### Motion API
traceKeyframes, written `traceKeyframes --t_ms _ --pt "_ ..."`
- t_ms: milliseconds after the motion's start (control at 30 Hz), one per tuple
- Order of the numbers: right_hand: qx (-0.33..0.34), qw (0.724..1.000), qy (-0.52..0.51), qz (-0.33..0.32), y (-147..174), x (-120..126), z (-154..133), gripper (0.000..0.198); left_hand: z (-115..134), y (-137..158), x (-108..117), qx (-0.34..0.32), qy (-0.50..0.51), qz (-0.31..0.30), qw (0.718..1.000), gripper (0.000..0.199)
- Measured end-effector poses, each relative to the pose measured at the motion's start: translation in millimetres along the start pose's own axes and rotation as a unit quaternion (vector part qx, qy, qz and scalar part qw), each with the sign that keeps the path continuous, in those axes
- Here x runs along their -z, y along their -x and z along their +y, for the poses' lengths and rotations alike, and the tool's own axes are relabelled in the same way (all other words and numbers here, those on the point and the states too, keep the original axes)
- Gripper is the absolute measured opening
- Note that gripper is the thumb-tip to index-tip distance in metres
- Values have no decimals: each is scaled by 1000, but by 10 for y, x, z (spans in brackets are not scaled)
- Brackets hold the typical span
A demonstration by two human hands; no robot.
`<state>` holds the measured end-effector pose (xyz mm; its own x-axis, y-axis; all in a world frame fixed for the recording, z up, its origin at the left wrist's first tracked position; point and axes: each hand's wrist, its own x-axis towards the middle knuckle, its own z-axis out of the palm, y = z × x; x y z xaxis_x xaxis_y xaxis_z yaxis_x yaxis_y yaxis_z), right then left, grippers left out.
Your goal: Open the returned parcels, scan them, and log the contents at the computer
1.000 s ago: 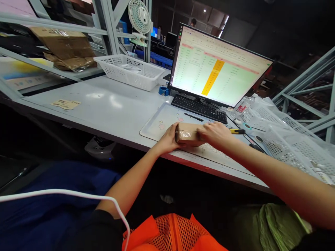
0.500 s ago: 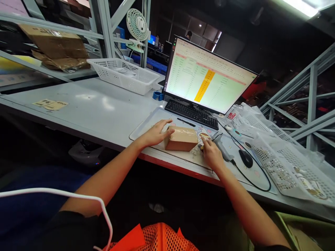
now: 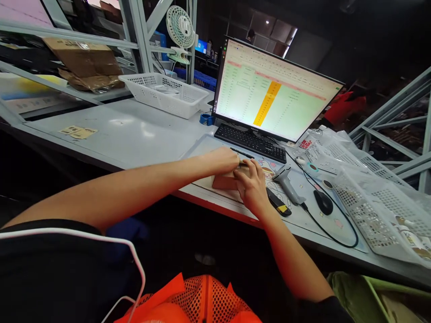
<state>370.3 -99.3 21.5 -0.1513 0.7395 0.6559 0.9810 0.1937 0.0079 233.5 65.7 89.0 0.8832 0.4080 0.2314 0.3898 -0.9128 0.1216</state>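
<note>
A small brown cardboard box (image 3: 224,182) rests on the mat near the table's front edge, mostly covered by my hands. My left hand (image 3: 225,159) lies over its top with the fingers curled in at the upper edge; the fingertips are hidden. Against the right part of the box, my right hand (image 3: 251,181) has bent fingers gripping the top. Just right of that hand lies a black box cutter (image 3: 279,202) with a yellow patch. A grey barcode scanner (image 3: 288,185) sits beyond the cutter, its cable running right.
Behind the box are a pen (image 3: 241,153), a black keyboard (image 3: 251,142) and a monitor (image 3: 276,89). A mouse (image 3: 323,202) and white perforated baskets (image 3: 367,211) stand to the right. Further left are a white basket (image 3: 164,96), paper labels (image 3: 78,132) and a clip-on fan (image 3: 181,27).
My right hand has left the box cutter on the mat and moved left onto the box. My left hand has gone from the box's left side to its top, fingers now curled.
</note>
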Motion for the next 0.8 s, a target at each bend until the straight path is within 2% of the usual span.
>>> traceKeyframes --t_ms 133,267,333,400,467,567,633,733,800 --pt "-6 997 -42 -62 -102 67 51 12 -262 -157 -100 65 90 20 994 33" --pt "-27 987 -46 -151 -290 145 64 14 -411 -265 -260 77 134 16 988 36" --pt "-39 991 -6 -130 -317 134 10 26 -443 -290 -326 79 151 16 985 34" --pt "-53 995 32 -73 -229 59 -88 36 -470 -307 -369 82 161 22 983 34" --pt "-64 997 46 -23 -39 -57 -203 35 -496 -323 -393 84 166 28 982 33" --pt "-52 998 40 12 257 -159 -317 36 -495 -333 -396 88 161 43 982 30" --pt "-35 999 20 14 325 -94 -299 36 -443 -304 -362 89 147 70 983 24" --pt "-1 996 -82 -23 159 171 -93 32 -296 -170 -252 76 116 143 980 28" --pt "10 985 -162 -52 -66 352 127 28 -199 -40 -166 16 89 173 981 31"
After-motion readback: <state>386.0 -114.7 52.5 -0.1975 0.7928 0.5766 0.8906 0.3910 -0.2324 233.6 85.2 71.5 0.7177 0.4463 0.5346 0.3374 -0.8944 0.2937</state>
